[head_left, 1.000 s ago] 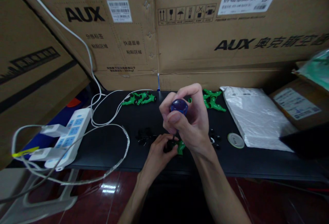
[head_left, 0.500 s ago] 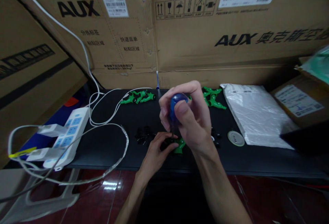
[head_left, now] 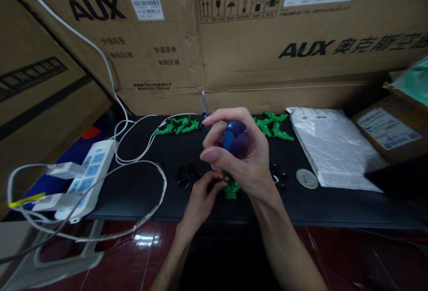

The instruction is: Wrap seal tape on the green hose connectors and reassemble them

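Note:
My right hand (head_left: 244, 153) is loosely wrapped round the blue handle of a screwdriver (head_left: 234, 137), thumb and index finger lifted off to the left. The screwdriver's shaft points down to a green plastic part (head_left: 232, 191) on the dark table. My left hand (head_left: 203, 195) is closed in a pinch at the left edge of that part, by the screwdriver's tip; what exactly lies between the fingertips is mostly hidden. Small black pieces (head_left: 187, 175) lie left of my left hand. More dark pieces (head_left: 280, 177) sit right of my right wrist.
Green plastic assemblies (head_left: 179, 125) and more green pieces (head_left: 276, 126) lie along the back of the black table (head_left: 334, 208). A white power strip (head_left: 85, 179) with looping cables is at left. At right are a round disc (head_left: 306, 178) and a white package (head_left: 337, 148); large cartons (head_left: 240, 68) stand behind.
My right thumb and index finger have swung left and loosened from the screwdriver's handle. My left hand stays pinched at the green part. The view has shifted slightly.

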